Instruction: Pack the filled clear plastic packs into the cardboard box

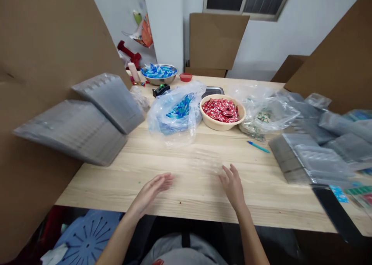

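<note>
Over the front of the wooden table, my left hand [153, 188] is open, fingers stretched toward the middle, holding nothing. My right hand [233, 184] has its thumb and fingers closed at the right edge of a clear plastic tray [207, 161], thin and smeared by motion. Beyond the tray lies an open clear bag [171, 127] with blue and white packets [180, 108] inside. A cream bowl [222, 126] full of small red packets [221, 110] stands to its right. Near my right hand, farther off, is a blue pen [258, 147].
Stacks of clear plastic trays stand at left [78, 129] and right [302, 160]. At the back are a metal bowl [159, 80] of blue packets and a tape dispenser [161, 90]. Another clear bag [267, 110] lies right of the cream bowl. A dark phone-like slab [334, 212] overhangs the front edge.
</note>
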### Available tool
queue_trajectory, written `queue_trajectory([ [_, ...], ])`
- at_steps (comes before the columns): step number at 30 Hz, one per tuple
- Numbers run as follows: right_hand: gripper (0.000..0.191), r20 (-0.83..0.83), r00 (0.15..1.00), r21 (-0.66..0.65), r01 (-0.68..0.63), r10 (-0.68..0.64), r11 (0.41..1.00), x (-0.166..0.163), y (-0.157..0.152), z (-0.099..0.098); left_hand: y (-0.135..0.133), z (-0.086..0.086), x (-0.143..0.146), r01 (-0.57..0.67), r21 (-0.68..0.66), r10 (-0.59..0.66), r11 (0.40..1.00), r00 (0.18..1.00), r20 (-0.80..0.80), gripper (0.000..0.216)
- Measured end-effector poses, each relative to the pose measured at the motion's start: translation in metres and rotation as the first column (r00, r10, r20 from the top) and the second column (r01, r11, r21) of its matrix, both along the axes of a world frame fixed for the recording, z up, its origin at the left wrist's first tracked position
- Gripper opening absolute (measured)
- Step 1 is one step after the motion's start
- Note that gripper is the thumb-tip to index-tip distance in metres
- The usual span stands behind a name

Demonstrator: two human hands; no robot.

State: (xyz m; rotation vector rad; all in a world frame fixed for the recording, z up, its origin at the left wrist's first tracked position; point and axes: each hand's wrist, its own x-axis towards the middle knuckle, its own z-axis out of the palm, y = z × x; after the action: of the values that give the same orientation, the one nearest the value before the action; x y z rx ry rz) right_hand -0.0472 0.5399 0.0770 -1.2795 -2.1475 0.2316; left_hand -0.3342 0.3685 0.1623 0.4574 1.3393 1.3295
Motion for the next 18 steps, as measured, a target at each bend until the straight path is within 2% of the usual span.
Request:
queue_trajectory([
  [2,0.041,0.059,0.997,-0.026,-0.054,0.055,0.998,-0.014,0.005,-0.008,0.0,-0.016,0.004,-0.038,-0.087,0.02,0.995,0.98,-0.197,0.053],
  [4,0.037,0.092,0.993,-0.042,-0.076,0.079,0.996,-0.024,0.009,-0.017,0.002,-0.028,0.013,0.006,-0.12,-0.046,0.993,0.942,-0.332,0.054],
  [6,0.036,0.082,0.994,-0.042,-0.074,0.078,0.996,-0.027,0.009,-0.021,0.007,-0.034,0.024,0.068,-0.121,-0.115,0.99,0.89,-0.441,0.049],
  [8,0.035,0.027,0.997,-0.012,-0.077,0.077,0.997,-0.025,0.006,-0.018,0.013,-0.035,0.032,0.135,-0.09,-0.163,0.987,0.812,-0.561,0.042],
  [10,0.032,-0.044,0.996,0.054,-0.076,0.079,0.996,-0.022,-0.002,-0.003,0.021,-0.031,0.037,0.212,-0.046,-0.188,0.976,0.721,-0.667,0.037],
  [12,0.023,-0.1,0.992,0.15,-0.063,0.079,0.987,-0.019,-0.013,0.021,0.028,-0.023,0.038,0.27,-0.013,-0.194,0.963,0.657,-0.728,0.034],
  [15,0.009,-0.151,0.985,0.308,-0.03,0.08,0.951,-0.017,-0.033,0.063,0.037,-0.011,0.038,0.301,0.022,-0.184,0.953,0.638,-0.748,0.033],
  [18,0.013,-0.18,0.979,0.414,-0.012,0.095,0.91,-0.02,-0.046,0.096,0.041,-0.004,0.042,0.306,0.056,-0.164,0.95,0.647,-0.744,0.032],
])
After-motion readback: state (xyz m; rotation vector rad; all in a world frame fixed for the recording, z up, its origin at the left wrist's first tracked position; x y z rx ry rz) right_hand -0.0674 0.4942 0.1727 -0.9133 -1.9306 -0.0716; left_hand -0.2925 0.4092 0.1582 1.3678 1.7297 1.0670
